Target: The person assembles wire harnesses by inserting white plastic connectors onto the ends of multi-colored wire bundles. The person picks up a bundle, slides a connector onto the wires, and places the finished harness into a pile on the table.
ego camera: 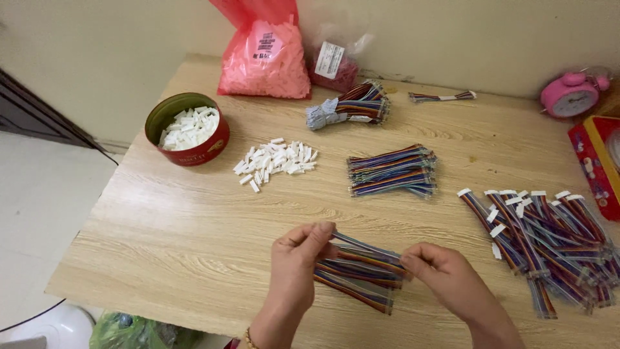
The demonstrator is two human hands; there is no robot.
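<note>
My left hand (295, 262) and my right hand (445, 274) hold a short multicoloured ribbon cable (365, 247) between them, one end pinched in each, just above a small stack of the same cables (358, 278) lying near the table's front edge. A loose heap of small white plastic connectors (274, 161) lies further back, left of centre. To the right, a spread of cables with white connectors fitted (542, 239) covers the table.
A round red tin (187, 129) holds more white connectors at the back left. Another cable bundle (392, 170) lies mid-table, a tied bundle (349, 106) behind it. A red bag (265, 55), pink alarm clock (571, 94) and red box (597, 161) stand along the back and right.
</note>
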